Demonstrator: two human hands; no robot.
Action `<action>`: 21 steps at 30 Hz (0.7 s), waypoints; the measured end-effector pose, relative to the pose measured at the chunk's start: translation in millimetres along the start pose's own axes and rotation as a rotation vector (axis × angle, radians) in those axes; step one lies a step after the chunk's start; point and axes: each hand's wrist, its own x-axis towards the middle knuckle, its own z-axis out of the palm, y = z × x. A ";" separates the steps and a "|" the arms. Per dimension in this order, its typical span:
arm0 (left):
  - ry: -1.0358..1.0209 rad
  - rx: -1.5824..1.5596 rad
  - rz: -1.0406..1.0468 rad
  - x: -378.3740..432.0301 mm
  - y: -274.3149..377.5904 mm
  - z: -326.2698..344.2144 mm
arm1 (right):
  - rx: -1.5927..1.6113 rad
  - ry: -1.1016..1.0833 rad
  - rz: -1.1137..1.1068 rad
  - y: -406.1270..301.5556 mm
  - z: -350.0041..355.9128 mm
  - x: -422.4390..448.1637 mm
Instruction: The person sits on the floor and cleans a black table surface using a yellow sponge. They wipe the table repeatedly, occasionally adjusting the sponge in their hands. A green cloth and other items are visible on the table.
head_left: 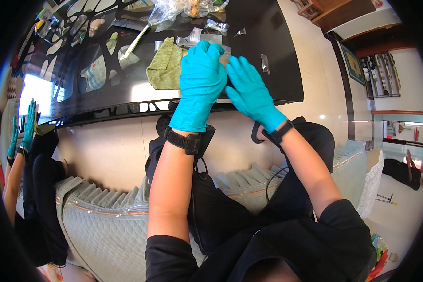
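My left hand [202,79], in a turquoise rubber glove, rests over the near part of a glossy black table [264,38] with its fingers curled; what lies under the fingers is hidden. Its side touches or overlaps a folded olive-green cloth [164,67]. Close by on the right, my right hand [246,83], gloved alike, is held palm down with its fingers stretched towards the left hand. Clear plastic pieces [194,37] lie just beyond the left fingertips. Both wrists wear black straps.
A pale-handled brush or spatula [137,40], a remote control [128,24], crumpled plastic bags [167,12] and wrappers [216,26] lie on the table. A grey quilted sofa [105,218] is behind. Another person in turquoise gloves [27,123] sits at the left; someone stands far right.
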 end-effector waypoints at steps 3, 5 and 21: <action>-0.008 0.027 -0.005 -0.3 0.5 0.4 | 0.000 0.051 -0.038 5.7 13.9 44.5; -0.007 0.008 0.006 0.3 1.9 2.9 | -0.078 0.092 0.010 37.5 34.9 62.4; 0.000 0.037 -0.010 1.5 0.3 1.1 | -0.081 0.008 -0.086 21.8 30.0 45.1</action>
